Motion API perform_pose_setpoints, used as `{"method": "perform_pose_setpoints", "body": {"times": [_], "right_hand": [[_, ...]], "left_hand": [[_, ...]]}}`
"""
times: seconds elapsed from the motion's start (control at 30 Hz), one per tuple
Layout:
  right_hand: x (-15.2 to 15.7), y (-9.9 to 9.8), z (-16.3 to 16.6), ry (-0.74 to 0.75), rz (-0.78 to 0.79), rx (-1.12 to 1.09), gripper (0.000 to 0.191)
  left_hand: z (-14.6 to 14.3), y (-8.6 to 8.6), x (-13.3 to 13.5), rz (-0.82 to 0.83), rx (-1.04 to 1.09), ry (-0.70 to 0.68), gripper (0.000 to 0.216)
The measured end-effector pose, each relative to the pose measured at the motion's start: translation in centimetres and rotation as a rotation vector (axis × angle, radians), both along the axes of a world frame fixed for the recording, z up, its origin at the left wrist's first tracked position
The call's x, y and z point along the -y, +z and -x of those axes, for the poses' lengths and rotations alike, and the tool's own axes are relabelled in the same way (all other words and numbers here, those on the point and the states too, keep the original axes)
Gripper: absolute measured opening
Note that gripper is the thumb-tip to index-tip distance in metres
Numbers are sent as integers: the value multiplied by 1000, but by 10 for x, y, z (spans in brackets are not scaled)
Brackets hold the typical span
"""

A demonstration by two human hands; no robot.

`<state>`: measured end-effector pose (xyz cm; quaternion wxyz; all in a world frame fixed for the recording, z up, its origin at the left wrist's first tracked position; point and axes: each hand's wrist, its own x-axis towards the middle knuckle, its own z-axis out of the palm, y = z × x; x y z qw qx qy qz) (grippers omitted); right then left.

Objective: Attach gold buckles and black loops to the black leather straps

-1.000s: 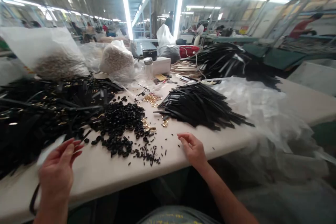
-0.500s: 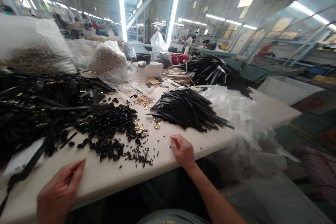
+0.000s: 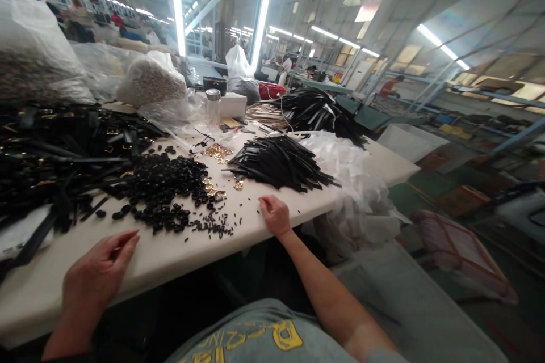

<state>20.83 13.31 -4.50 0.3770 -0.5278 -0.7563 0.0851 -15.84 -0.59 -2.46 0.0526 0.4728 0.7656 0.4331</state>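
Black rings lie between left hand and right hand.

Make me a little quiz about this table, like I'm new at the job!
1. Which of these lies nearest the right hand?
A) the bundle of black strips
B) the clear jar
C) the big bag of pale beads
2. True or false: the left hand grips a black strap.
3. Fill the gap: the little metal pieces beside the pile of small black rings are ___ in colour.

Key
1. A.
2. False: it rests empty on the edge of the table.
3. Gold.
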Motion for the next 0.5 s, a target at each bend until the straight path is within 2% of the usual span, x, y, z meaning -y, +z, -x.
{"method": "perform_pose_setpoints", "body": {"times": [0.27,0.5], "right_hand": [[-10,-3,-2,-8,25,-59,25],[-66,17,-23,-94,17,-19,28]], "left_hand": [[-1,-2,1,-32,-79,-9,12],[-4,-5,4,-57,-193,-28,14]]}}
